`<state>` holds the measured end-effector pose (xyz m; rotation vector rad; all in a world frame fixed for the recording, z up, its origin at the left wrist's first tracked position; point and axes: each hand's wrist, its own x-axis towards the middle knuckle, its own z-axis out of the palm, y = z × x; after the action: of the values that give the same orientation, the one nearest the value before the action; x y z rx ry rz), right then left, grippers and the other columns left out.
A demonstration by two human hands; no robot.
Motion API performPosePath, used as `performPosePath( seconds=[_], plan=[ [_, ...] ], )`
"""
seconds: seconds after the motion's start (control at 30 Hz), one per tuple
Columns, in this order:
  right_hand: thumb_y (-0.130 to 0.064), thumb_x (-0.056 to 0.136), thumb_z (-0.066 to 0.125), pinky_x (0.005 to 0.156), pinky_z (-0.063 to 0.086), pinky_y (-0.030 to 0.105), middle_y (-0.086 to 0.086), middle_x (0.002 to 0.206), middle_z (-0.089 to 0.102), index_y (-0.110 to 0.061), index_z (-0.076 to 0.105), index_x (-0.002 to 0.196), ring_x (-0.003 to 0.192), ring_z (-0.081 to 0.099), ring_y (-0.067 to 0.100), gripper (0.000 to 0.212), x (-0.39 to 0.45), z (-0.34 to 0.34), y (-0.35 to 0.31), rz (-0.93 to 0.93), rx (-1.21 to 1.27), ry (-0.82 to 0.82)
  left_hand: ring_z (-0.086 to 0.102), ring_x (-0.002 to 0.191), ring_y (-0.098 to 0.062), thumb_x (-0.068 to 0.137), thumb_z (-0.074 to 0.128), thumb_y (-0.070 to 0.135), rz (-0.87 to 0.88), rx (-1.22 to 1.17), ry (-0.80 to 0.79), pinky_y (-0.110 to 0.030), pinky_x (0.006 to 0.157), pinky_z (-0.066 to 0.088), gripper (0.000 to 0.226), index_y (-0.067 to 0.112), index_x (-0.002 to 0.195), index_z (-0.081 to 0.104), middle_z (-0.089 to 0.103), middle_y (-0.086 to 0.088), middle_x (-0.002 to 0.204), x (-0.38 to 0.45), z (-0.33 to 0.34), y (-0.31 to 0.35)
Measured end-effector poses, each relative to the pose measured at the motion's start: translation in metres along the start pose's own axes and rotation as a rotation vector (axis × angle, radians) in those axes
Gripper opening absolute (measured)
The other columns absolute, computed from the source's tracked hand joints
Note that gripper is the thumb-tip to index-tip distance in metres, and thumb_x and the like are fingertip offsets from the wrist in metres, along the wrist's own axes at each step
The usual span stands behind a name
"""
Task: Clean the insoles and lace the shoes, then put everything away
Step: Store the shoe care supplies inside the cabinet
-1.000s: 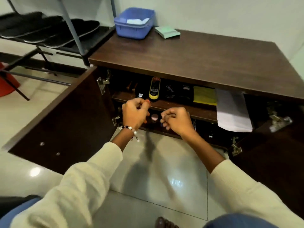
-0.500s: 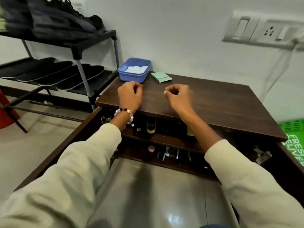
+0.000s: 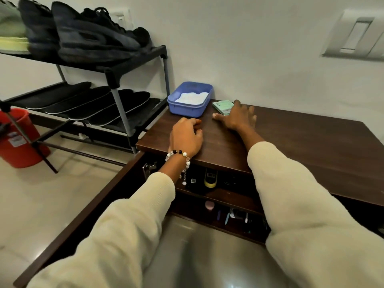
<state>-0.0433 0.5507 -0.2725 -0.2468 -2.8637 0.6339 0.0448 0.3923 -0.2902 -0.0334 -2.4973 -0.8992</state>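
- Landmark: one dark brown wooden cabinet (image 3: 291, 142) against the white wall, its left door (image 3: 83, 215) swung open.
- Two hands are on the cabinet top. The left hand (image 3: 186, 138) rests near the front edge with fingers loosely curled and pinching nothing. The right hand (image 3: 239, 117) lies flat with fingers spread; its fingertips touch one pale green flat packet (image 3: 223, 106) at the back of the cabinet top.
- One blue rectangular plastic tub (image 3: 190, 100) stands on the cabinet's back left corner, just beside the packet; it holds white material, kind unclear.
- Inside the cabinet, two shelves are visible. The upper holds one yellow-and-black bottle (image 3: 210, 179) among dark items; the lower holds one pink-capped item (image 3: 209, 204) and small tools too blurred to count.
- Left of the cabinet stands one black two-tier metal rack (image 3: 135, 59). Its upper tier carries two black sneakers (image 3: 93, 38) and one pale green shoe (image 3: 10, 32); its lower tier carries four black flat insoles (image 3: 93, 104).
- One red plastic bucket (image 3: 18, 138) stands on the floor beyond the rack.
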Motion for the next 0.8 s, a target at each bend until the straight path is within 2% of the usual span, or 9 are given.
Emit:
performPosePath(
  seconds=[0.17, 0.3, 0.37, 0.4, 0.47, 0.57, 0.63, 0.7, 0.8],
  plan=[
    [-0.059, 0.082, 0.056, 0.099, 0.035, 0.045, 0.014, 0.133, 0.051, -0.011, 0.051, 0.127, 0.126, 0.038, 0.032, 0.066, -0.001, 0.004, -0.003, -0.003, -0.045, 0.145, 0.063, 0.095, -0.02, 0.085, 0.063, 0.017, 0.015, -0.048, 0.029, -0.029, 0.091, 0.048, 0.033, 0.016, 0.117, 0.068, 0.065, -0.004, 0.112, 0.0, -0.001, -0.002],
    [-0.052, 0.079, 0.061, 0.098, 0.036, 0.039, 0.013, 0.127, 0.057, -0.01, 0.056, 0.12, 0.122, 0.043, 0.032, 0.059, -0.024, -0.006, 0.001, 0.008, 0.198, 0.181, 0.063, 0.084, -0.015, 0.084, 0.064, 0.015, 0.038, -0.143, 0.096, -0.019, 0.082, 0.046, 0.023, 0.014, 0.105, 0.072, 0.069, -0.003, 0.102, -0.007, -0.005, 0.001],
    [-0.047, 0.078, 0.065, 0.103, 0.036, 0.036, 0.011, 0.125, 0.059, -0.011, 0.057, 0.123, 0.12, 0.047, 0.029, 0.058, -0.047, -0.016, 0.004, -0.017, 0.382, 0.184, 0.063, 0.078, -0.014, 0.083, 0.063, 0.012, 0.062, -0.238, 0.159, -0.013, 0.075, 0.045, 0.017, 0.014, 0.096, 0.074, 0.071, -0.002, 0.094, -0.015, -0.01, 0.003],
    [-0.045, 0.077, 0.068, 0.104, 0.037, 0.036, 0.01, 0.123, 0.061, -0.012, 0.058, 0.124, 0.118, 0.05, 0.026, 0.058, -0.06, -0.021, 0.007, -0.028, 0.479, 0.174, 0.063, 0.076, -0.013, 0.083, 0.062, 0.012, 0.077, -0.292, 0.186, -0.011, 0.072, 0.045, 0.016, 0.015, 0.092, 0.075, 0.072, -0.001, 0.091, -0.021, -0.013, 0.005],
    [-0.042, 0.074, 0.073, 0.098, 0.046, 0.035, 0.003, 0.114, 0.064, -0.016, 0.059, 0.124, 0.108, 0.058, 0.018, 0.058, -0.093, -0.033, 0.012, -0.071, 0.635, 0.111, 0.064, 0.075, -0.011, 0.083, 0.06, 0.014, 0.093, -0.389, 0.229, -0.017, 0.07, 0.049, 0.015, 0.014, 0.089, 0.074, 0.072, 0.002, 0.087, -0.038, -0.02, 0.005],
    [-0.033, 0.077, 0.075, 0.084, 0.05, 0.019, -0.001, 0.109, 0.064, -0.021, 0.059, 0.124, 0.097, 0.06, 0.007, 0.051, -0.149, -0.047, 0.023, -0.203, 0.768, -0.056, 0.059, 0.065, -0.008, 0.087, 0.06, 0.017, 0.082, -0.493, 0.302, -0.025, 0.06, 0.048, 0.013, 0.012, 0.081, 0.069, 0.065, 0.006, 0.073, -0.076, -0.027, -0.001],
    [-0.027, 0.077, 0.076, 0.078, 0.048, 0.016, -0.001, 0.107, 0.064, -0.02, 0.061, 0.122, 0.093, 0.06, 0.006, 0.048, -0.181, -0.048, 0.033, -0.303, 0.802, -0.133, 0.055, 0.056, -0.014, 0.089, 0.058, 0.023, -0.026, -0.592, 0.316, -0.031, 0.054, 0.045, 0.017, 0.015, 0.076, 0.065, 0.059, 0.004, 0.063, -0.105, -0.027, -0.012],
    [-0.031, 0.074, 0.076, 0.072, 0.048, 0.022, -0.006, 0.109, 0.063, -0.023, 0.062, 0.117, 0.093, 0.057, 0.007, 0.046, -0.206, -0.044, 0.042, -0.414, 0.747, -0.182, 0.052, 0.052, -0.018, 0.09, 0.056, 0.026, -0.181, -0.704, 0.287, -0.033, 0.05, 0.043, 0.022, 0.015, 0.075, 0.065, 0.058, -0.001, 0.058, -0.13, -0.022, -0.027],
    [-0.041, 0.071, 0.073, 0.07, 0.05, 0.025, -0.011, 0.115, 0.06, -0.031, 0.061, 0.116, 0.101, 0.05, 0.013, 0.048, -0.229, -0.029, 0.053, -0.539, 0.607, -0.219, 0.043, 0.041, -0.011, 0.096, 0.053, 0.026, -0.386, -0.843, 0.168, -0.022, 0.041, 0.033, 0.03, 0.013, 0.073, 0.066, 0.054, -0.006, 0.055, -0.165, -0.014, -0.05]
  ],
)
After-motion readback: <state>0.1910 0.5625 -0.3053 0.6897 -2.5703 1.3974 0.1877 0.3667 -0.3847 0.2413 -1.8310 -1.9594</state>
